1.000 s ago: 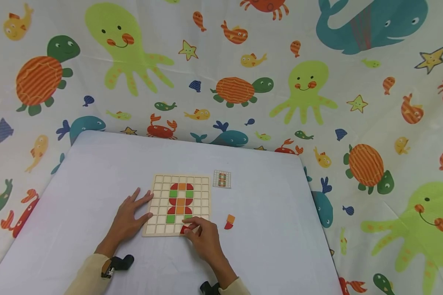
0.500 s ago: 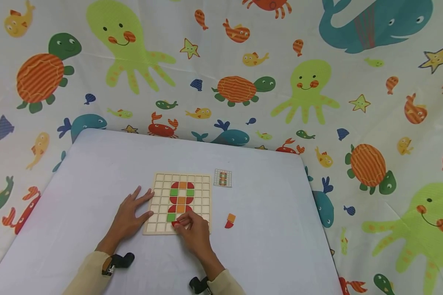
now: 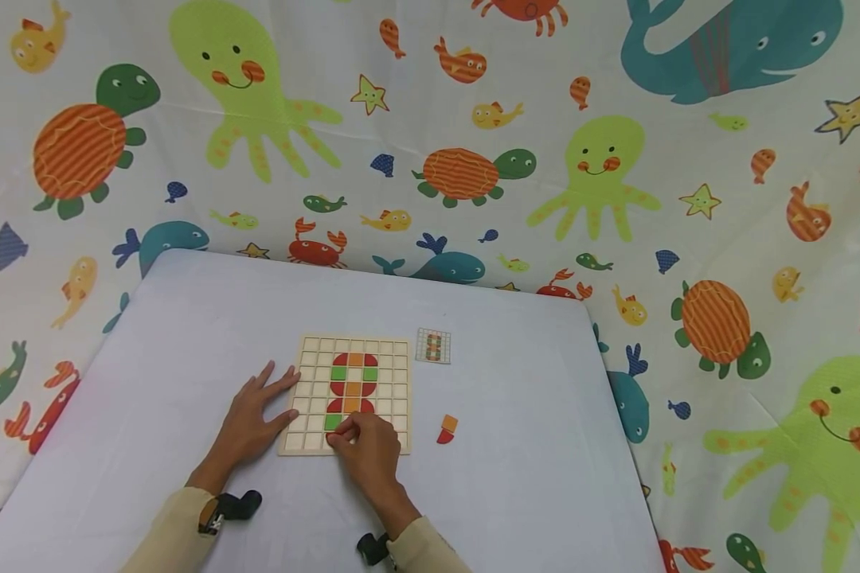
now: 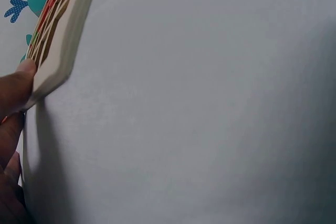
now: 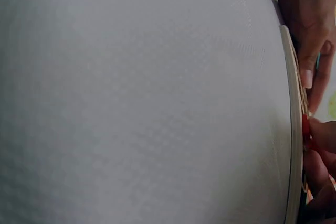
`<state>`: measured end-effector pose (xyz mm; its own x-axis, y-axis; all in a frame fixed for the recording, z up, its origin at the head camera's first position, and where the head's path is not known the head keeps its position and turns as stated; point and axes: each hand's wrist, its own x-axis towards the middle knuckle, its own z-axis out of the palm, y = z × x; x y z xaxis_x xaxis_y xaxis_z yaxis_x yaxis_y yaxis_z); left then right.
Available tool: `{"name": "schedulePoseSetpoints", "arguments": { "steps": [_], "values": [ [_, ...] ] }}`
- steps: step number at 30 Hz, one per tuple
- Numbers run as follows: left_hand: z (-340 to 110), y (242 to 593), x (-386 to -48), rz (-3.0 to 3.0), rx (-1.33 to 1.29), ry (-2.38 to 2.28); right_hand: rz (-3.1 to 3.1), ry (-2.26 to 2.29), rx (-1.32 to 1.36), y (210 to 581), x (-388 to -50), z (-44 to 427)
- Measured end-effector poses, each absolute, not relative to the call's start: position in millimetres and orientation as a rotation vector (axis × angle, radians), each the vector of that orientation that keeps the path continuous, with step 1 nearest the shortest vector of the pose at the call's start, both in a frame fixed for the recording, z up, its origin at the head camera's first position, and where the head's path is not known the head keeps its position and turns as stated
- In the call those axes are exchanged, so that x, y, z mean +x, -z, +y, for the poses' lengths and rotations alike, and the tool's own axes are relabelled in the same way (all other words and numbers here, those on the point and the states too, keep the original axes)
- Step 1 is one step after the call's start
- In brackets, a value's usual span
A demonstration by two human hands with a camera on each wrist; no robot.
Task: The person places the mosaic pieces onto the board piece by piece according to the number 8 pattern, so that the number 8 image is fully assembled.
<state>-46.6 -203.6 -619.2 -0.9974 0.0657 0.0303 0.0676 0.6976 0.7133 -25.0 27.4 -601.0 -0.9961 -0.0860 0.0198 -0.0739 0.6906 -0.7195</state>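
A wooden grid board (image 3: 404, 382) lies on the white table, with red quarter-round, orange square and green square tiles set in its middle columns. My right hand (image 3: 369, 450) pinches a red tile (image 3: 330, 437) between thumb and fingers at a cell near the board's front edge, below a green tile (image 3: 333, 422). The fingers cover part of that tile and the cells to its right. With fingers spread, my left hand (image 3: 247, 422) touches the board's left edge. In the left wrist view a thumb (image 4: 23, 80) rests against the board's corner.
A small pattern card (image 3: 433, 346) lies beyond the board's right side. To the right of the board, an orange square tile (image 3: 450, 423) and a red quarter-round tile (image 3: 445, 437) lie together on the table (image 3: 530, 446). A curtain printed with sea animals (image 3: 459, 95) hangs behind.
My right hand has moved left across the front of the board, carrying the red tile to the cell below the left green tile. My left hand has stayed at the board's edge.
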Motion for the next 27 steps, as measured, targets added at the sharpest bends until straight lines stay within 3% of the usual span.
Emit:
{"name": "schedulePoseSetpoints", "arguments": {
  "steps": [16,27],
  "values": [
    [-204.6,623.8,-47.1,-2.893,-0.111,1.215,2.964,1.072,-0.217,603.5,-22.7,26.1],
    [-203.5,625.1,-47.2,-2.853,-0.138,1.207,2.943,1.364,-0.135,602.4,-25.9,71.0]
  ]
}}
